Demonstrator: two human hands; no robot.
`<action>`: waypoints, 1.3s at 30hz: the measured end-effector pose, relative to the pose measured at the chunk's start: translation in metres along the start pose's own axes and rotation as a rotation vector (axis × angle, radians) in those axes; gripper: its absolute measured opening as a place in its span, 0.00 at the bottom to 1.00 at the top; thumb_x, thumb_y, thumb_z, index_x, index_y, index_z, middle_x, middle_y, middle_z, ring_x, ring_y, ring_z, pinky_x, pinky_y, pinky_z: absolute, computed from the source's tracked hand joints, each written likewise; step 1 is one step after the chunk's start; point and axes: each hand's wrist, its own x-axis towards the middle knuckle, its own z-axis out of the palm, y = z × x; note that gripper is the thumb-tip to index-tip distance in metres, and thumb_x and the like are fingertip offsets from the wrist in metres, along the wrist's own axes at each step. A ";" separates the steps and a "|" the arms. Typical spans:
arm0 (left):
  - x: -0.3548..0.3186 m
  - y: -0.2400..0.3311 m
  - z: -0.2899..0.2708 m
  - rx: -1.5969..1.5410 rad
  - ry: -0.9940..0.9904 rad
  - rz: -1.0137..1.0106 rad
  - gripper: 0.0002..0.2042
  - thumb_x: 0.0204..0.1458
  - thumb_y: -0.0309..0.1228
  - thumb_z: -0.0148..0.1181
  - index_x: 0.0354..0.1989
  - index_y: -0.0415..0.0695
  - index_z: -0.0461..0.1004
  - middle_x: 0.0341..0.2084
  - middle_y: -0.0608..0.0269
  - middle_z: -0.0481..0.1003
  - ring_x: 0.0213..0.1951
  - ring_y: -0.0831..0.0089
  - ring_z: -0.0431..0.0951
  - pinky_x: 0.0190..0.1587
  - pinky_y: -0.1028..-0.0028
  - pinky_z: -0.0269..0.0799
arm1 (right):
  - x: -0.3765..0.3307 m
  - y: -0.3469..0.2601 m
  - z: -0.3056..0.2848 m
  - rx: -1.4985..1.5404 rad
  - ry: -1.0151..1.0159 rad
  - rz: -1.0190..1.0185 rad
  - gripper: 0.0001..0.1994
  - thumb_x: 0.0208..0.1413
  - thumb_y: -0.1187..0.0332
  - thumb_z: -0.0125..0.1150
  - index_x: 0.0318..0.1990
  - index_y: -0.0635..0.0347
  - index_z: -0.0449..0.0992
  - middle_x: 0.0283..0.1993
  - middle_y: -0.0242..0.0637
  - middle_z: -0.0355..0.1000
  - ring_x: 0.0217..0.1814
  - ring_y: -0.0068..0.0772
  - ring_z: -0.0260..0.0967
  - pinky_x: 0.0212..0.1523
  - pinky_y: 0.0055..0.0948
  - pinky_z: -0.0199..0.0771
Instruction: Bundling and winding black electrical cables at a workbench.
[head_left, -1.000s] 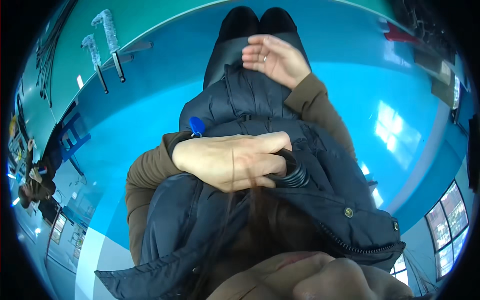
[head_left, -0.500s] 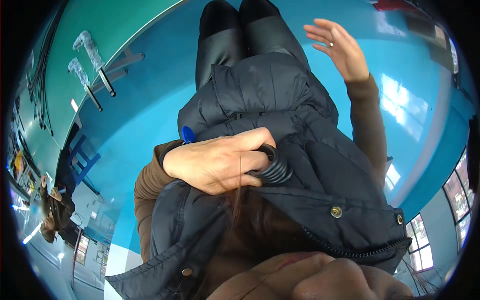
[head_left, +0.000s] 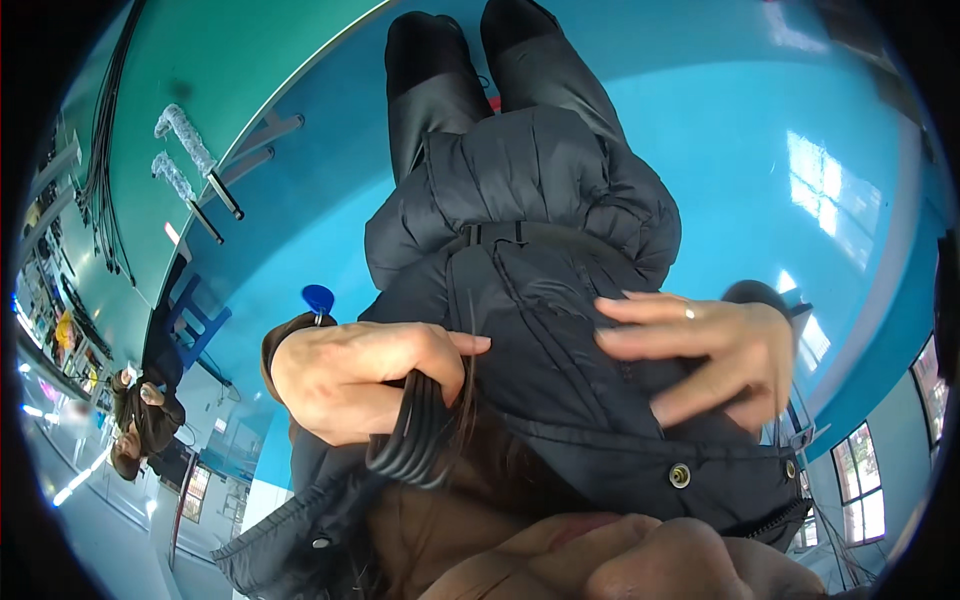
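Against the left side of my chest, my left hand [head_left: 345, 378] is closed around a small coil of black cable [head_left: 412, 440]. Several loops hang below its fingers, and part of the coil is hidden in the grip. A blue oval tag [head_left: 318, 297] shows at the left wrist. My right hand [head_left: 715, 350] is over the right front of a dark padded vest [head_left: 520, 290], its fingers apart, with nothing visible in them. A gap of vest fabric separates the two hands.
On the left, a green table [head_left: 230, 60] bears long black cables [head_left: 105, 180] and two rods [head_left: 190, 140] partly wrapped in clear film. Past its edge stand a blue stool [head_left: 195, 320] and another person [head_left: 150, 415]. The floor [head_left: 720, 180] is glossy blue.
My right hand has come down from the upper right to the front of the vest. My left hand has shifted left and toward the collar with the cable coil, whose loops now hang lower.
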 end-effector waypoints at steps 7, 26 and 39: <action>0.003 -0.009 -0.004 -0.037 0.052 -0.001 0.05 0.53 0.16 0.53 0.25 0.33 0.69 0.34 0.48 0.67 0.32 0.61 0.70 0.53 0.52 0.72 | -0.003 0.027 -0.054 0.282 0.560 0.289 0.13 0.57 0.67 0.54 0.40 0.71 0.76 0.40 0.45 0.77 0.40 0.36 0.76 0.41 0.26 0.75; 0.033 -0.057 -0.121 0.874 0.875 -0.119 0.07 0.48 0.17 0.55 0.37 0.34 0.71 0.39 0.52 0.68 0.34 0.65 0.71 0.40 0.69 0.73 | 0.070 0.178 -0.145 -0.989 0.312 0.784 0.10 0.55 0.64 0.51 0.37 0.57 0.76 0.39 0.42 0.77 0.39 0.57 0.71 0.40 0.45 0.70; 0.103 -0.077 -0.172 0.784 1.002 -0.182 0.07 0.47 0.15 0.54 0.34 0.37 0.71 0.39 0.53 0.68 0.35 0.64 0.69 0.40 0.70 0.69 | 0.013 0.336 -0.177 -0.612 0.403 1.260 0.13 0.56 0.62 0.50 0.43 0.57 0.76 0.42 0.43 0.76 0.45 0.54 0.72 0.45 0.45 0.72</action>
